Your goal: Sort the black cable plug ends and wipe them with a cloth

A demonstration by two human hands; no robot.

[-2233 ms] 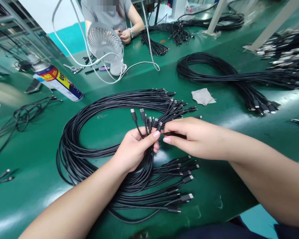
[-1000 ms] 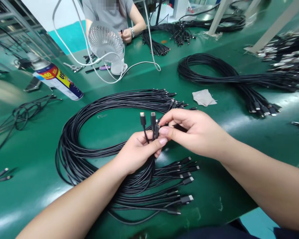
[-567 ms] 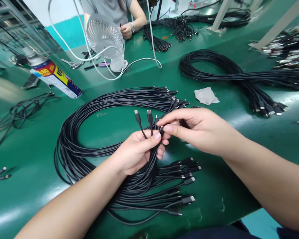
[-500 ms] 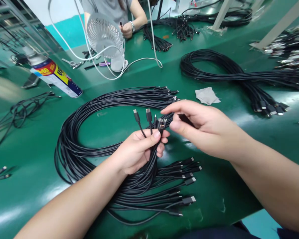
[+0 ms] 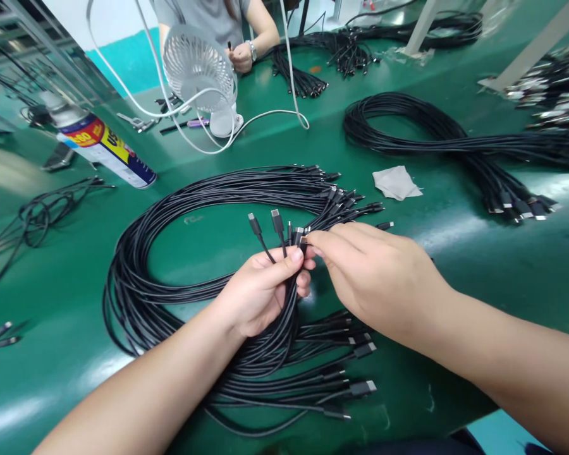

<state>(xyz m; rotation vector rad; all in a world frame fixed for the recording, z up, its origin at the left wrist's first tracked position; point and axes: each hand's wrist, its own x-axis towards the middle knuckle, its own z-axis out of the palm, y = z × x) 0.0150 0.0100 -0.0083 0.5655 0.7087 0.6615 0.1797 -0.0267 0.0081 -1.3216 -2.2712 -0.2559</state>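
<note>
My left hand is closed round a bunch of black USB cables, thumb on top. Their plugs stick up above its fingers; two plugs with metal tips, one of them a USB-C plug, lean apart to the left. My right hand meets it from the right, index finger and thumb pinched at a USB plug at the bunch's right side. Its other fingers are curled and mostly hidden. Below lies a large loop of black cables, with plug ends fanned out at the lower right, including a wider plug.
A spray can stands at the left, near a white fan with a looping white cord. A white scrap and another cable bundle lie to the right. Across the green table a person's hand holds something small.
My right hand has moved left and down, and its parted thumb and index finger have closed at a plug in the bunch. My left hand has shifted slightly left.
</note>
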